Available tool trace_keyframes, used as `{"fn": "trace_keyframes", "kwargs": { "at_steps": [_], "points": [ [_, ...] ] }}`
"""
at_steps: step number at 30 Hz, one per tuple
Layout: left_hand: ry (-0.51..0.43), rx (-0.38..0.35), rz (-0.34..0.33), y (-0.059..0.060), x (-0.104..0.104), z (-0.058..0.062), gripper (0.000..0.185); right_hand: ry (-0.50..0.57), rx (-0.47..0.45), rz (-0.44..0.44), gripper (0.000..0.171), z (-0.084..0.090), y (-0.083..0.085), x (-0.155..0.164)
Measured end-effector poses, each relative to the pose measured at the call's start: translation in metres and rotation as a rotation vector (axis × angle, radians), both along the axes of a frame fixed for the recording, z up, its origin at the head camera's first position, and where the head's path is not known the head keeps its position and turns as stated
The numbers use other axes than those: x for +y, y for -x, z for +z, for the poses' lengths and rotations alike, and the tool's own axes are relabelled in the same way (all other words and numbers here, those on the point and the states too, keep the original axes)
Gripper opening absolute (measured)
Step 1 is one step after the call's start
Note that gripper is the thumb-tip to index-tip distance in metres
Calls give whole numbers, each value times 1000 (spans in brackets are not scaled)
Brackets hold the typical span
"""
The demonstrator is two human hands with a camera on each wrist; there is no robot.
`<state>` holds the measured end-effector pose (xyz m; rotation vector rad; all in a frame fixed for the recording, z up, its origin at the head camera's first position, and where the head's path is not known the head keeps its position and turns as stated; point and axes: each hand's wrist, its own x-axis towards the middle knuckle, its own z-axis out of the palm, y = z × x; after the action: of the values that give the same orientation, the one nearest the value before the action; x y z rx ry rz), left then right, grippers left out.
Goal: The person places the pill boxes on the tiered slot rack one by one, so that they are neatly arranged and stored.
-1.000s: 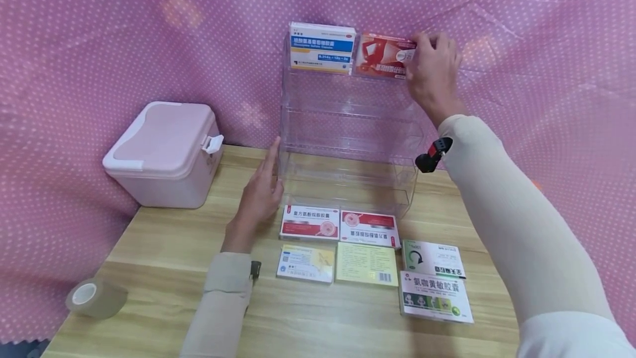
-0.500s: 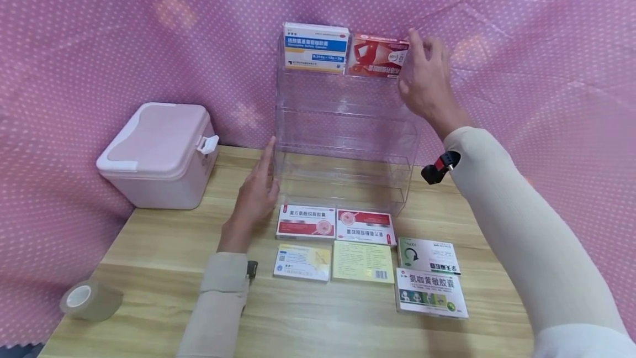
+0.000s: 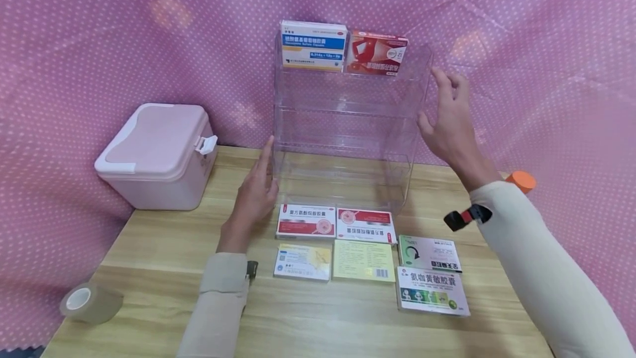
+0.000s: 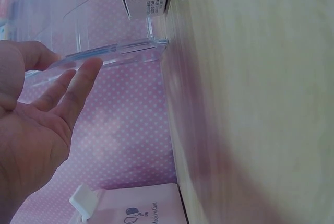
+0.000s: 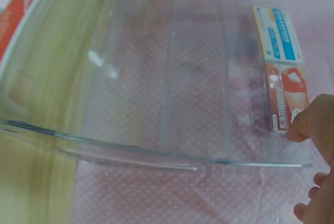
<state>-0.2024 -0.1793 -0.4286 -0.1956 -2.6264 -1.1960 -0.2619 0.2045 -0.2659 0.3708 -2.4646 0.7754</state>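
Observation:
A clear tiered acrylic rack [image 3: 348,126] stands at the back of the wooden table [image 3: 164,247]. On its top tier stand a blue-and-white medicine box [image 3: 313,46] and a red one [image 3: 376,52]. My left hand [image 3: 255,195] lies with straight fingers against the rack's lower left side wall [image 4: 99,57]. My right hand [image 3: 447,120] hovers open beside the rack's right side and holds nothing; the red box [image 5: 284,96] shows just past its fingertips [image 5: 305,125]. Several flat medicine boxes [image 3: 365,261] lie in rows in front of the rack.
A pink lidded storage box [image 3: 156,153] sits at the left of the table. A roll of tan tape [image 3: 89,303] lies near the front left corner. An orange cap [image 3: 520,181] shows behind my right forearm. Pink dotted cloth covers the background.
My right hand has let go of the red box on the top tier and moved down and right, away from the rack. The left hand has stayed against the rack.

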Motion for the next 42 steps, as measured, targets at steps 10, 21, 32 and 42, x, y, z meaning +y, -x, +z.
{"fn": "trace_keyframes", "kwargs": {
  "at_steps": [10, 21, 32, 42],
  "points": [
    [-8, 5, 0, 0, -1, -2, 107, 71, -46, -2, 74, -46, -52, 37],
    [-29, -25, 3, 0, 1, 0, 106, 7, -336, 192, 50, -106, -104, 80],
    [-27, -1, -2, 0, 0, 2, 105, -43, -721, 161, 56, -154, -144, 107],
    [-32, -10, 1, 0, 0, 2, 106, -46, -795, 158, 74, -173, -164, 123]
  ]
}}
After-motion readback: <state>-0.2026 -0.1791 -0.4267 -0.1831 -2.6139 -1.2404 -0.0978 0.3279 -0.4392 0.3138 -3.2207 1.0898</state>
